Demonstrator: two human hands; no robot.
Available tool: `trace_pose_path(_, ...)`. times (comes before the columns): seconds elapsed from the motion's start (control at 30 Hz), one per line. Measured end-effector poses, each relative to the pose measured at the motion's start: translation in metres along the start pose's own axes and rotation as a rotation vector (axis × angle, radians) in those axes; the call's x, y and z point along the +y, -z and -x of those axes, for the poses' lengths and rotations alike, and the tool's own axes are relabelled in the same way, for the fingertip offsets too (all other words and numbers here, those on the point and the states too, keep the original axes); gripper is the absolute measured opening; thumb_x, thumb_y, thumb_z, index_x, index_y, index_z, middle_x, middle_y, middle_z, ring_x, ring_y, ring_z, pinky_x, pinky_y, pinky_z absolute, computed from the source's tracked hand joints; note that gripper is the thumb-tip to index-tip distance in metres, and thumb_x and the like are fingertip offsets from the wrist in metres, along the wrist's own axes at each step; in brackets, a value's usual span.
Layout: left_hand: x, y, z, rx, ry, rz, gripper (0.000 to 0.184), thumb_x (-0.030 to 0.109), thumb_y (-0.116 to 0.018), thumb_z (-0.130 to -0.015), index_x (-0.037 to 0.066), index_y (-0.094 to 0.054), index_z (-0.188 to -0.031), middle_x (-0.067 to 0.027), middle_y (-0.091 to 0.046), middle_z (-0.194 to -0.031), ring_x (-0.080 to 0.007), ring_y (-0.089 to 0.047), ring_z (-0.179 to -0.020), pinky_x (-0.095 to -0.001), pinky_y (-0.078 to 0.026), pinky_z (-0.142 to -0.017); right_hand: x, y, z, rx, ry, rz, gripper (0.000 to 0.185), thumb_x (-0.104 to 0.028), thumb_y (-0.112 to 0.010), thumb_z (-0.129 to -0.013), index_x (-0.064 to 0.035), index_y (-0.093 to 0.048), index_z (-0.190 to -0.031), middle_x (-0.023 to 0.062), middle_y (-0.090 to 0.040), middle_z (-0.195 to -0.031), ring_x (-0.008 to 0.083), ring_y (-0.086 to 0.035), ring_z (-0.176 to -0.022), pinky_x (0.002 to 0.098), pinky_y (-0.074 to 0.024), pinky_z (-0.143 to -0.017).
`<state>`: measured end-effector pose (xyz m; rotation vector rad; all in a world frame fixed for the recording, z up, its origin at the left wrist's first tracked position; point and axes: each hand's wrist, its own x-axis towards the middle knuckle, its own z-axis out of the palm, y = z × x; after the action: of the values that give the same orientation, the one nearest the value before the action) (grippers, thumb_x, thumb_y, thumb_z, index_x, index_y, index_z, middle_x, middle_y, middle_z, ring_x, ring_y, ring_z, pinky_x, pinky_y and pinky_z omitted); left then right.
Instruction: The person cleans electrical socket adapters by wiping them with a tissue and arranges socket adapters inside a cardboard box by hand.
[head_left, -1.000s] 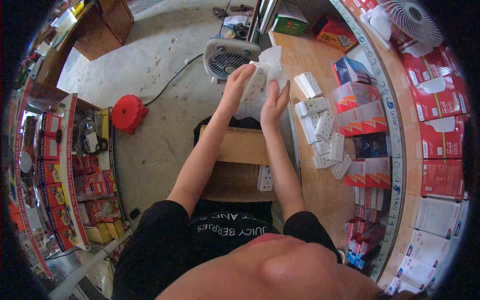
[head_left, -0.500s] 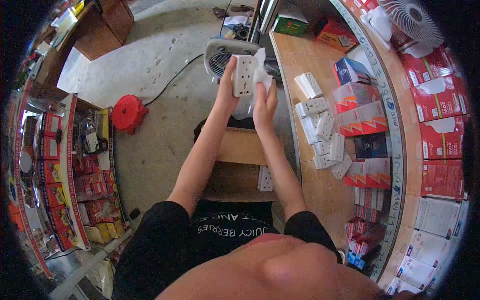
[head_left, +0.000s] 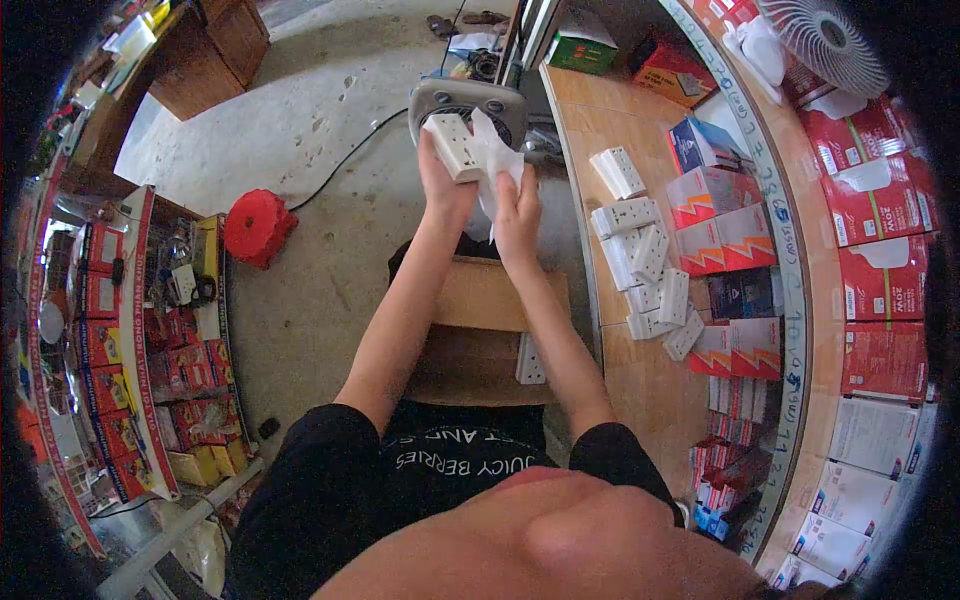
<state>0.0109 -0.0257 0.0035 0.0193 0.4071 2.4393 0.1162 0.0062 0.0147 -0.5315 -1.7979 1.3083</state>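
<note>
A white multi-socket power strip point(head_left: 453, 147) is gripped in my left hand point(head_left: 445, 190), tilted, its socket face turned up. My right hand point(head_left: 518, 215) pinches a crumpled white tissue point(head_left: 494, 155) against the strip's right side. Below my forearms sits an open cardboard box point(head_left: 480, 300) with another white power strip point(head_left: 531, 360) at its right side. On the wooden counter to the right lies a loose pile of several white power strips point(head_left: 640, 255).
A grey fan heater point(head_left: 470, 95) stands beyond my hands. A red plastic stool point(head_left: 260, 228) is on the floor at left, near a shelf rack point(head_left: 150, 340) of packaged goods. Red-and-white boxes point(head_left: 720, 240) line the counter, and a white fan point(head_left: 825, 45) stands at upper right.
The power strip has moved left and tilted, its lower end swinging toward the right. The tissue has spread out more, and my right hand has shifted slightly left and down.
</note>
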Motion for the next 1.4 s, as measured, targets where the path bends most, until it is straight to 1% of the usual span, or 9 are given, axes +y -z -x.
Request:
trace_pose_path(0.27,0.001,0.017,-0.007,0.107,-0.072,0.047,0.042,0.041,-0.038,-0.089,0.007,-0.049,-0.11,-0.0118,-0.059,-0.099,-0.0256,-0.057,-0.09,-0.039,-0.046,-0.083,0.001,-0.003,0.001,0.039,-0.16,-0.189,0.03,-0.02,-0.046,-0.091,0.0017,-0.052,-0.111,0.0149,-0.061,-0.103,0.024,-0.058,-0.092,0.0364,-0.0438,-0.082)
trace_pose_path(0.33,0.003,0.013,-0.003,0.112,-0.028,-0.102,0.044,0.037,-0.044,-0.089,0.002,-0.046,-0.115,-0.0116,-0.056,-0.105,-0.0274,-0.056,-0.1,-0.0405,-0.044,-0.09,0.012,-0.002,-0.003,0.058,-0.205,-0.223,0.032,-0.021,-0.047,-0.09,0.0018,-0.052,-0.112,0.0136,-0.061,-0.104,0.0227,-0.057,-0.093,0.0351,-0.0431,-0.083)
trace_pose_path(0.5,-0.006,-0.002,-0.002,0.109,-0.159,-0.186,0.046,0.025,-0.059,-0.084,0.005,-0.038,-0.119,-0.0124,-0.054,-0.105,-0.0258,-0.057,-0.096,-0.0383,-0.045,-0.086,0.014,0.007,-0.009,0.161,-0.426,-0.425,0.034,-0.021,-0.05,-0.088,0.0017,-0.052,-0.114,0.0114,-0.059,-0.106,0.02,-0.054,-0.095,0.0317,-0.0412,-0.085)
trace_pose_path(0.7,-0.008,-0.024,0.013,0.069,-0.243,-0.477,0.067,0.019,-0.076,-0.075,0.01,-0.027,-0.12,-0.0101,-0.056,-0.103,-0.0188,-0.056,-0.092,-0.0325,-0.043,-0.08,0.022,0.011,-0.014,0.236,-0.442,-0.43,0.034,-0.021,-0.05,-0.088,0.0015,-0.053,-0.113,0.0119,-0.06,-0.105,0.0215,-0.055,-0.094,0.0325,-0.0407,-0.085)
trace_pose_path(0.93,-0.013,-0.021,0.01,0.048,-0.392,-0.706,0.063,0.016,-0.079,-0.072,0.007,-0.034,-0.115,-0.0073,-0.057,-0.097,-0.0143,-0.056,-0.087,-0.0264,-0.045,-0.073,0.022,0.011,-0.012,0.206,-0.33,-0.285,0.032,-0.021,-0.048,-0.087,0.002,-0.056,-0.108,0.0138,-0.06,-0.101,0.0238,-0.056,-0.092,0.0342,-0.0414,-0.084)
trace_pose_path(1.03,-0.012,-0.013,0.006,0.086,-0.321,-0.781,0.05,0.016,-0.079,-0.072,0.005,-0.046,-0.108,-0.0055,-0.058,-0.093,-0.0129,-0.057,-0.082,-0.0267,-0.046,-0.07,0.02,0.011,-0.011,0.18,-0.283,-0.242,0.031,-0.021,-0.047,-0.088,0.0026,-0.056,-0.106,0.0143,-0.06,-0.1,0.0236,-0.055,-0.092,0.0344,-0.0413,-0.085)
trace_pose_path(1.13,-0.009,-0.007,0.002,0.111,-0.061,-0.61,0.035,0.02,-0.075,-0.076,0.006,-0.054,-0.1,-0.0044,-0.059,-0.087,-0.0147,-0.059,-0.076,-0.0283,-0.048,-0.066,0.014,0.012,-0.012,0.194,-0.296,-0.248,0.031,-0.02,-0.047,-0.087,0.0033,-0.056,-0.106,0.0149,-0.06,-0.1,0.0234,-0.055,-0.092,0.0348,-0.041,-0.085)
trace_pose_path(1.2,-0.005,-0.002,0.0,0.152,0.216,-0.269,0.028,0.023,-0.071,-0.079,0.008,-0.055,-0.097,-0.0045,-0.06,-0.085,-0.0181,-0.061,-0.073,-0.0304,-0.05,-0.065,0.009,0.014,-0.013,0.229,-0.189,-0.265,0.03,-0.018,-0.046,-0.089,0.0029,-0.053,-0.11,0.015,-0.059,-0.102,0.0233,-0.055,-0.092,0.0346,-0.0407,-0.086)
trace_pose_path(1.4,-0.004,0.002,-0.003,0.205,0.173,-0.228,0.037,0.037,-0.061,-0.085,0.01,-0.049,-0.108,-0.008,-0.06,-0.088,-0.0233,-0.063,-0.078,-0.0392,-0.055,-0.066,-0.003,0.012,-0.013,0.421,-0.039,-0.349,0.041,-0.024,-0.046,-0.094,0.0043,-0.041,-0.124,0.0144,-0.056,-0.112,0.0235,-0.052,-0.101,0.0359,-0.041,-0.087)
